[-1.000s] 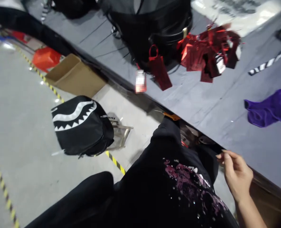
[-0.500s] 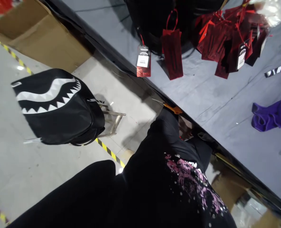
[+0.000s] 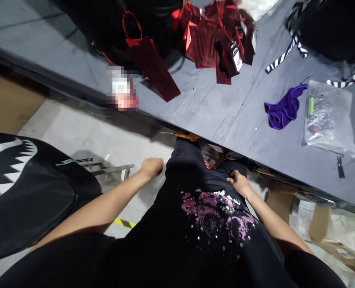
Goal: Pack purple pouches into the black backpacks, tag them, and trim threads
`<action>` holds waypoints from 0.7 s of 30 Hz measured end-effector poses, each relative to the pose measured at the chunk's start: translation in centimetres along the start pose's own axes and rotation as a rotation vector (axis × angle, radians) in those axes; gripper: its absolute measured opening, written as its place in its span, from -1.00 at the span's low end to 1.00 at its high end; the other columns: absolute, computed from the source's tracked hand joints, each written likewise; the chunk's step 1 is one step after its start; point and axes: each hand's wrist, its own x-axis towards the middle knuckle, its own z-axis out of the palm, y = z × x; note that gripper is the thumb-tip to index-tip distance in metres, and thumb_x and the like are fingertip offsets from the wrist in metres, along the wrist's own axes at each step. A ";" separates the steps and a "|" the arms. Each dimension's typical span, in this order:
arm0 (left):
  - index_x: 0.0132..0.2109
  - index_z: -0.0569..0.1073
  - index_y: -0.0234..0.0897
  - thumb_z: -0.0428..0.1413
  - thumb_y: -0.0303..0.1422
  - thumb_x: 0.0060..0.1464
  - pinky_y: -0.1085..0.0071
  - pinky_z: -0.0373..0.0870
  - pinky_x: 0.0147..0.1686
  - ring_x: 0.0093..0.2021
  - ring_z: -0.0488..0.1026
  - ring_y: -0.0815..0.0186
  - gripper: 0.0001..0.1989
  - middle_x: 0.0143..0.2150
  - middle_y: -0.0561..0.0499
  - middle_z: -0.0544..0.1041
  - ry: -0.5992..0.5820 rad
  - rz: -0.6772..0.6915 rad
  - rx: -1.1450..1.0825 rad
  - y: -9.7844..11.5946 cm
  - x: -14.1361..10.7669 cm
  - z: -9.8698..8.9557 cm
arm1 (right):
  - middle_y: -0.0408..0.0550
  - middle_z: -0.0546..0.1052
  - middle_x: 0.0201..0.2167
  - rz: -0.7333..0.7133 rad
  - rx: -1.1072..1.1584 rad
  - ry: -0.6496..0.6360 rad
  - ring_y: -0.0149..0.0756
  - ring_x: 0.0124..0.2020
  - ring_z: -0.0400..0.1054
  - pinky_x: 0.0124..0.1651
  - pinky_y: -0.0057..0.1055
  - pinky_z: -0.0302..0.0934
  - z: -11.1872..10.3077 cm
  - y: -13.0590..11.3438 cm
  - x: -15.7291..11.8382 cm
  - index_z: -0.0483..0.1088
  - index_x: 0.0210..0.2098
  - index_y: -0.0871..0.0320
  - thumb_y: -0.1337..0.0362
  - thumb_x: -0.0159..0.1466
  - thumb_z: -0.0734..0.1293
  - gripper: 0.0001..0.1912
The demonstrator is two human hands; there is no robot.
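Observation:
My left hand point(image 3: 154, 166) hangs beside my left thigh over the floor, curled into a fist with nothing showing in it. My right hand point(image 3: 240, 183) rests against my black trousers point(image 3: 185, 160) on the other side, its fingers bent in; whether they pinch the cloth is hidden. Between the hands is my black top point(image 3: 216, 216) with a pink, glittery print. Just past my left knee, an orange-handled tool point(image 3: 188, 137) with a thin metal tip lies at the table's edge. Left of my arm sits a black backpack point(image 3: 42, 188) with a white shark-mouth print.
On the grey table point(image 3: 213, 104) lie red hang tags point(image 3: 207, 44) by a black bag point(image 3: 84, 24), a purple cloth piece point(image 3: 285, 108), a clear plastic bag point(image 3: 329, 120) and black-and-white striped straps point(image 3: 281, 60). Cardboard point(image 3: 9, 104) stands at left; boxes point(image 3: 321, 224) sit under the table.
Both my hands and forearms have come into view at my sides. The view has swung right, so the backpack now sits further left and more of the table's right side shows.

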 end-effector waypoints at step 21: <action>-0.26 0.56 -0.27 -0.02 -0.29 0.22 0.52 0.22 -0.33 -0.40 0.40 0.41 -0.72 -0.42 0.08 0.52 -0.776 0.948 0.194 17.8 0.4 12.0 | 0.15 0.53 -0.02 0.090 0.076 0.466 0.01 0.06 0.36 0.11 -0.08 0.21 -2.9 9.1 -14.2 0.45 -0.02 0.09 0.09 0.14 0.36 -0.57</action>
